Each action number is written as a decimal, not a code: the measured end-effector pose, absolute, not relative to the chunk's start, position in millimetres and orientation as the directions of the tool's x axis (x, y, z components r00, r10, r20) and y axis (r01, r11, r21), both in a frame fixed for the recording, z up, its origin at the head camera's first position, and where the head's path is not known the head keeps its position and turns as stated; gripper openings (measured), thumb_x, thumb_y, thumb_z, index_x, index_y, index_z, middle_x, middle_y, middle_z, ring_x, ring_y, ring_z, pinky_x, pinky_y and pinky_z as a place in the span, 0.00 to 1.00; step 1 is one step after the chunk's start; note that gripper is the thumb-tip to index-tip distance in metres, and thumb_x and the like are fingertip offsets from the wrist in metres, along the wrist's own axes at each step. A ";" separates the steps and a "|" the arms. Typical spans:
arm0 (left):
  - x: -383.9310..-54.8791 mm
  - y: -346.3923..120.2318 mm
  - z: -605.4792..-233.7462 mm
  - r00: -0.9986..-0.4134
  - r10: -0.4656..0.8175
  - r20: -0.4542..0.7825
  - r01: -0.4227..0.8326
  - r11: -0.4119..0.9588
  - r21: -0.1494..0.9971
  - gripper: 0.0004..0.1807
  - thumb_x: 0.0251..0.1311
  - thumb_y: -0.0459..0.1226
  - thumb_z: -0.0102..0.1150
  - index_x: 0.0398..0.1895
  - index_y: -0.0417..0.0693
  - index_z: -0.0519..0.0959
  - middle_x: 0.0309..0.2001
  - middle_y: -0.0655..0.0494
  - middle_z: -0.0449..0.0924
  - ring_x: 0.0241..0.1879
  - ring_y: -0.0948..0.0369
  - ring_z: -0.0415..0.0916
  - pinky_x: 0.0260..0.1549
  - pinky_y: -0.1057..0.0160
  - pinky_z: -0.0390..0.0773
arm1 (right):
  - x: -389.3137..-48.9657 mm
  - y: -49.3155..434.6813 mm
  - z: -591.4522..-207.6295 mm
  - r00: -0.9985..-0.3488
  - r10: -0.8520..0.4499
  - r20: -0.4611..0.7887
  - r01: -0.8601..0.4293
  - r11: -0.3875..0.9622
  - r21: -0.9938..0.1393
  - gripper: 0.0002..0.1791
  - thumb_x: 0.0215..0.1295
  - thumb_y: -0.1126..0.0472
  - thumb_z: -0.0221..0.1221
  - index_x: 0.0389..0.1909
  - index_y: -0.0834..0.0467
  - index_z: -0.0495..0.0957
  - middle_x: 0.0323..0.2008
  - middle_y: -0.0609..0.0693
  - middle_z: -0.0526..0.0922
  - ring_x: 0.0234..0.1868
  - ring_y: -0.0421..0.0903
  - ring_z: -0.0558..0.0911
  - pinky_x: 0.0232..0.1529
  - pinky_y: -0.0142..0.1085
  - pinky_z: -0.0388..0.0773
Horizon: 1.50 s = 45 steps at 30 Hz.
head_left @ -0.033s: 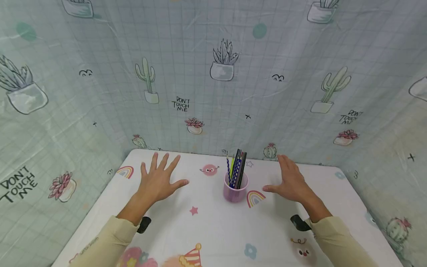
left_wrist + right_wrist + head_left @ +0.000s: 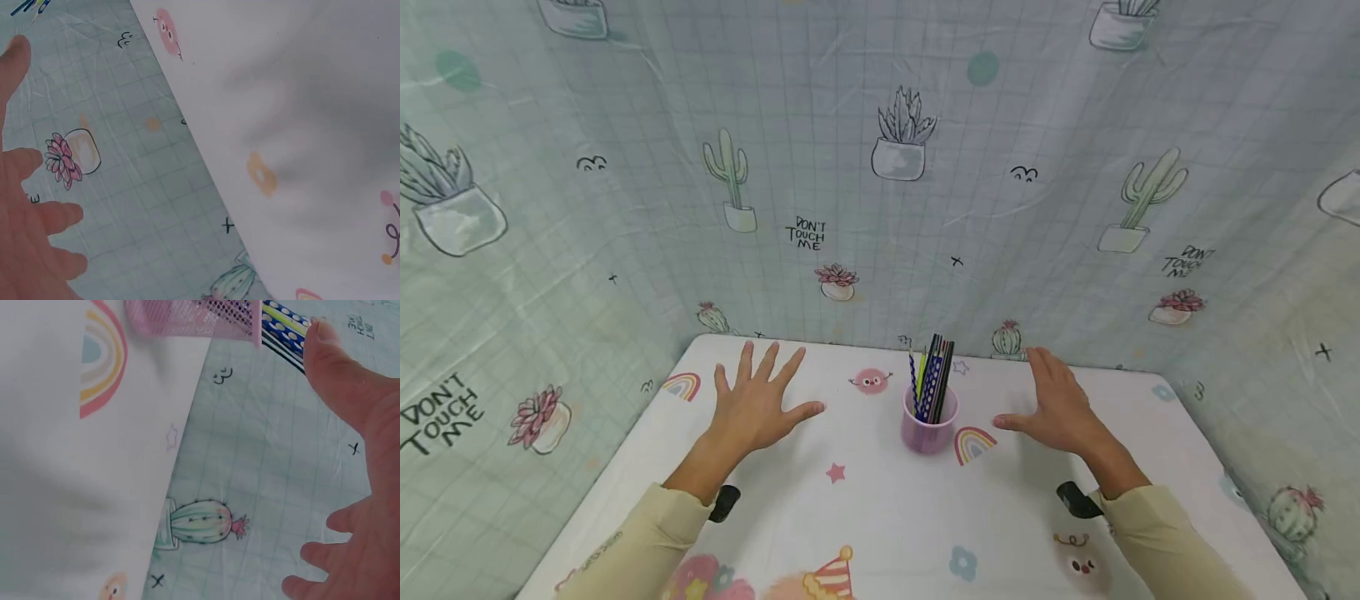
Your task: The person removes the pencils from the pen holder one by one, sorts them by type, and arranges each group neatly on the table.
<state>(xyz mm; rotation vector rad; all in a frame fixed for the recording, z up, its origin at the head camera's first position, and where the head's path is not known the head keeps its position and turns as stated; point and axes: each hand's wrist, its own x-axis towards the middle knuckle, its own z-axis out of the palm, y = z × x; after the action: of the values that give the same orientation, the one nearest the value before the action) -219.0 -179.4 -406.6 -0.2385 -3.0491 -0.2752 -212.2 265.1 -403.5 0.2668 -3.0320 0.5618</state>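
While left hand [image 2: 749, 412] and right hand [image 2: 1062, 410] spread wide, a cup [image 2: 928, 438] stands on a cartoon-printed table [image 2: 895, 517] (white). Behind hangs cactus-patterned sheeting [image 2: 835, 100], perhaps cloth.

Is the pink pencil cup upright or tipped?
Upright: in the head view, the pink cup stands rim up, with pencils rising from it.

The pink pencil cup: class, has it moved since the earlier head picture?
No. In the head view, the pink cup stands in the same place beside the printed rainbow on the tabletop.
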 end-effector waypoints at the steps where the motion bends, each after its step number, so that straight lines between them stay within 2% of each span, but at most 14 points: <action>1: -218.7 -179.8 -406.6 -0.986 0.146 0.081 0.158 0.972 0.172 0.51 0.62 0.73 0.53 0.84 0.63 0.54 0.84 0.39 0.49 0.83 0.31 0.33 0.70 0.15 0.37 | -211.6 265.3 -404.3 -0.985 -0.156 0.070 -0.171 0.921 -0.350 0.71 0.53 0.35 0.75 0.82 0.68 0.43 0.81 0.72 0.46 0.79 0.75 0.49 0.72 0.78 0.51; 8: -218.7 -178.7 -408.2 -0.990 0.130 0.061 0.139 0.974 0.177 0.52 0.62 0.74 0.51 0.84 0.64 0.53 0.84 0.39 0.46 0.83 0.32 0.32 0.70 0.16 0.34 | -207.0 261.7 -411.2 -0.988 -0.148 0.047 -0.155 0.944 -0.290 0.74 0.47 0.33 0.77 0.83 0.64 0.44 0.82 0.70 0.46 0.80 0.75 0.47 0.69 0.82 0.45; 12: -221.7 -170.6 -411.3 -0.988 0.142 0.055 0.150 0.971 0.188 0.54 0.61 0.76 0.50 0.85 0.64 0.52 0.85 0.39 0.44 0.83 0.32 0.30 0.71 0.17 0.33 | -202.9 256.7 -415.0 -0.986 -0.161 0.051 -0.168 0.957 -0.235 0.76 0.43 0.32 0.78 0.83 0.62 0.46 0.82 0.68 0.46 0.81 0.74 0.46 0.70 0.83 0.45; 17: -226.9 -160.2 -414.3 -0.985 0.157 0.077 0.169 0.970 0.178 0.54 0.60 0.77 0.48 0.85 0.66 0.51 0.85 0.41 0.44 0.84 0.33 0.30 0.71 0.17 0.33 | -201.4 252.4 -418.4 -0.983 -0.174 0.062 -0.184 0.958 -0.220 0.76 0.41 0.32 0.79 0.83 0.62 0.47 0.83 0.67 0.46 0.81 0.74 0.47 0.70 0.82 0.46; 32: -224.3 -142.4 -421.1 -0.977 0.195 0.092 0.209 0.960 0.185 0.51 0.60 0.77 0.47 0.84 0.70 0.52 0.86 0.46 0.46 0.83 0.32 0.34 0.71 0.17 0.36 | -194.3 251.1 -434.1 -0.979 -0.187 0.081 -0.201 0.947 -0.249 0.74 0.43 0.31 0.78 0.83 0.60 0.48 0.83 0.66 0.46 0.82 0.72 0.46 0.71 0.81 0.40; 45: -223.5 -131.5 -427.0 -0.977 0.203 0.066 0.211 0.962 0.175 0.51 0.60 0.78 0.46 0.84 0.74 0.50 0.86 0.50 0.44 0.84 0.35 0.33 0.73 0.19 0.36 | -200.8 243.0 -452.5 -0.978 -0.194 0.070 -0.206 0.933 -0.295 0.76 0.43 0.30 0.77 0.84 0.58 0.45 0.84 0.63 0.46 0.82 0.70 0.47 0.72 0.80 0.42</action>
<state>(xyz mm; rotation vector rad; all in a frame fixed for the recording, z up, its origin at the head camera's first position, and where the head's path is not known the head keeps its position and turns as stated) -223.5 -131.5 -427.0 -0.3232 -3.0648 -0.2805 -200.8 243.0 -452.5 0.3160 -3.0491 0.4718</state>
